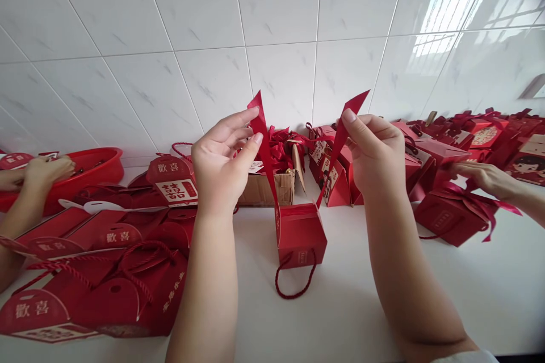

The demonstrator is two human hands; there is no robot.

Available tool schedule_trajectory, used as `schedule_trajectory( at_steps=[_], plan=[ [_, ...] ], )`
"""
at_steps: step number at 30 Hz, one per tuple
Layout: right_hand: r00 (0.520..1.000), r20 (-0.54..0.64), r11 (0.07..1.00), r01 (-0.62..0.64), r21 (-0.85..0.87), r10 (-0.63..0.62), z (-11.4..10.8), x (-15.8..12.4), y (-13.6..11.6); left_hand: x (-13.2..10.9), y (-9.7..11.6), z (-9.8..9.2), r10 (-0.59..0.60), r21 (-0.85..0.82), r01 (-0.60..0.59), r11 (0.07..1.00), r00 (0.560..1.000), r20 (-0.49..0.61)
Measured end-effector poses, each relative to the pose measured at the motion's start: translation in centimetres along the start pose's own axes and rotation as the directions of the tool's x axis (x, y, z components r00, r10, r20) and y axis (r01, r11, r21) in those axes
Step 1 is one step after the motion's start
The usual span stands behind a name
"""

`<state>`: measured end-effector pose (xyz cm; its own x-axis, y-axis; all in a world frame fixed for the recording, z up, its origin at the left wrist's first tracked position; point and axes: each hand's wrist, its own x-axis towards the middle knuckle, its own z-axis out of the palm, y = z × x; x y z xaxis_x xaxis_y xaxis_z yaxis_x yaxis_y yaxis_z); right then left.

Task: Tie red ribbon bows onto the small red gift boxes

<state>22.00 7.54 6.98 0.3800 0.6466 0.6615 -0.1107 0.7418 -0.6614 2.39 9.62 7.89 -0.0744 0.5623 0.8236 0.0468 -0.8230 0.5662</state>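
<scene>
A small red gift box (301, 235) stands on the white table (357, 306) between my forearms, a red cord loop hanging at its front. A red ribbon (264, 147) rises from each side of the box. My left hand (223, 161) pinches the left ribbon end between thumb and fingers. My right hand (374, 150) pinches the right ribbon end (340, 136). Both ribbon ends are held up above the box, apart from each other.
Flat red boxes (106, 272) lie piled at the left. A cardboard carton (272, 187) of red ribbons stands behind. Finished red boxes (451, 210) crowd the right. Another person's hand (46, 173) is at a red basin (93, 167); a second person's hand (481, 176) reaches in at right.
</scene>
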Motion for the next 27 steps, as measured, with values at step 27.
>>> schedule_trajectory(
  at_steps=[27],
  plan=[
    [0.918, 0.337, 0.978, -0.191, -0.089, 0.210, 1.7, -1.3, 0.0, -0.9, 1.2, 1.8, -0.155, -0.013, 0.162, 0.987, 0.960, 0.232]
  ],
)
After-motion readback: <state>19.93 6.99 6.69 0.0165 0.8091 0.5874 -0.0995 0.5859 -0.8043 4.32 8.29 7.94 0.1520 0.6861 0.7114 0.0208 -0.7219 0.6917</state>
